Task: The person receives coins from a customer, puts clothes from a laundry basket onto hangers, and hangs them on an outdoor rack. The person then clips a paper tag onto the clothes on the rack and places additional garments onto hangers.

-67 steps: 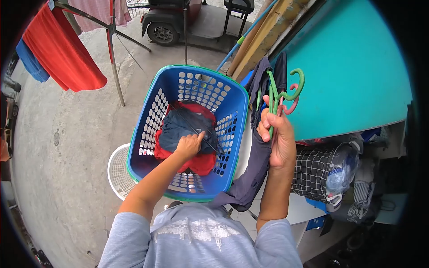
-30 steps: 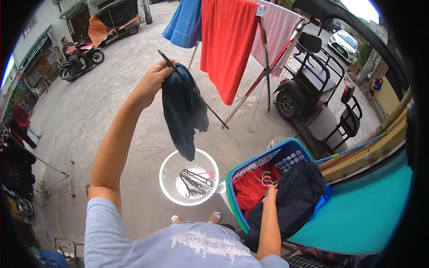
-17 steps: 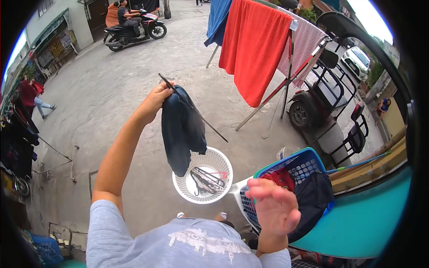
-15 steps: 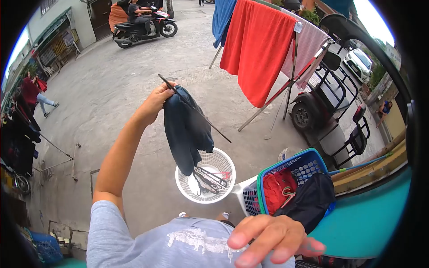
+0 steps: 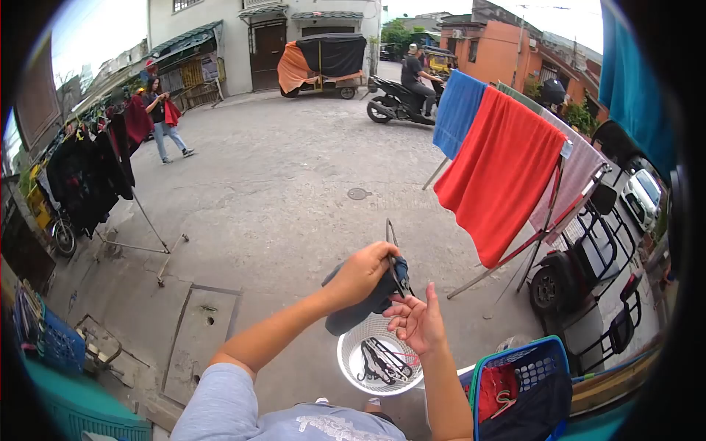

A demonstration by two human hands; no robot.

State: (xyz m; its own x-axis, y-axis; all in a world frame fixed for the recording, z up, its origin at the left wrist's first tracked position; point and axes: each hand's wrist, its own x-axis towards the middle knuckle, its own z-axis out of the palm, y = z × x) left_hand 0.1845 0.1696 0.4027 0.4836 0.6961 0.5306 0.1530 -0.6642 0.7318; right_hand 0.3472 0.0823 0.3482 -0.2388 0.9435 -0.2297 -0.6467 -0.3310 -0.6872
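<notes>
A dark hanger point(image 5: 393, 239) and a dark blue garment point(image 5: 353, 312) hang in front of me, gripped together by my left hand point(image 5: 368, 273). My right hand point(image 5: 418, 320), palm up with its fingers spread, is beside the garment's right edge; its fingertips are close to the cloth, and whether they touch cannot be made out. Below both hands stands a white round basket point(image 5: 351, 370) with several hangers point(image 5: 386, 361) inside. At the lower right, a blue basket with a green rim point(image 5: 478, 382) contains red cloth point(image 5: 497, 388), a dark garment point(image 5: 533, 411) and a light hanger.
A rack on the right bears a red towel point(image 5: 500, 173) and a blue towel point(image 5: 460, 114). Dark clothes point(image 5: 84, 176) hang on a rack at left. A person point(image 5: 160, 117) walks behind it; another rides a motorbike point(image 5: 401, 103). A parked vehicle point(image 5: 548, 290) stands at right.
The view has tilted up and turned left. My right hand has left the blue basket's clothes and come over beside the garment and hanger in my left hand. The motorbike has moved right.
</notes>
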